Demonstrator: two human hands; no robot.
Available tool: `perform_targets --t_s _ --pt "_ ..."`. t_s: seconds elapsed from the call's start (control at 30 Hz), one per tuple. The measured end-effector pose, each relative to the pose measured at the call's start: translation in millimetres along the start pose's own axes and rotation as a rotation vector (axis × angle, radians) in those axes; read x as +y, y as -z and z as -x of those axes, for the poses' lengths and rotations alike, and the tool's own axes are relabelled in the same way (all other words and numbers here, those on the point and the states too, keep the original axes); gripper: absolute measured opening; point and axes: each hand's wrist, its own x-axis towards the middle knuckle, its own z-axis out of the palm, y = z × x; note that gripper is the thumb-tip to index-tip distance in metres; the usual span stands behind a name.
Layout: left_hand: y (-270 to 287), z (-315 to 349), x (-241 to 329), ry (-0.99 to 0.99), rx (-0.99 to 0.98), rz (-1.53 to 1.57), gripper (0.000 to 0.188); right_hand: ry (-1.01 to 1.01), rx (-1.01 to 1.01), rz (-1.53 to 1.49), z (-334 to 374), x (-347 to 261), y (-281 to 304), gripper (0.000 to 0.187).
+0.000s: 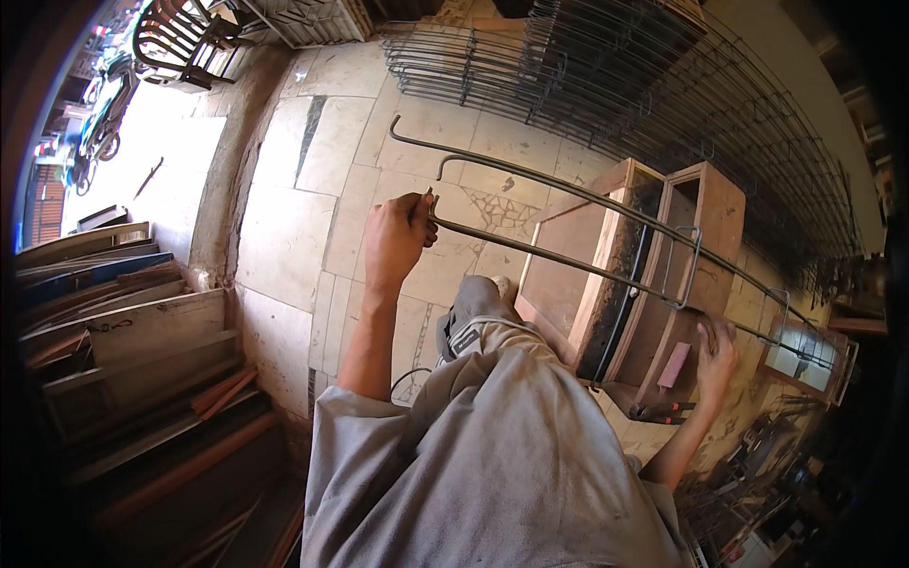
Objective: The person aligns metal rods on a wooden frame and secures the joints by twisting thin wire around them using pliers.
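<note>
Gripping one hooked end of a long steel rod [530, 248], the left hand [396, 239] was closed round it, fingers wrapped, above the pale stone-tiled floor [284, 237].

Item: three long reinforcing rods, each with a hooked end, lying roughly parallel and running from the left hand across to the far right. Two rectangular wire stirrups [684, 270] were threaded over them, one above the bench and another further right.

Support: the rods passed over a wooden box-frame bench [606, 275].

Right hand [717, 352]: laid on the bench's lower edge, fingers bent, just below the rods; whether it pinched anything could not be told at this angle. The hands were well apart.

Nearby: red-handled pliers [663, 411] below the right hand; finished rebar cages [615, 85] stacked behind; timber boards [123, 312] at the left.

Handling judgement: the rods looked stiff, heavy for their thickness, likely to sag and whip over such length. Rough, rusty surface gives good grip. Best held near a hook end and again mid-span, beside a stirrup.
</note>
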Motion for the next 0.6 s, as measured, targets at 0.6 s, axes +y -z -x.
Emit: perform_targets --t_s 0.6 --pt "-6.3 -6.9 -24.1 0.194 -0.048 0.456 0.029 0.116 -0.149 -0.152 -31.9 18.2 -10.3 0.014"
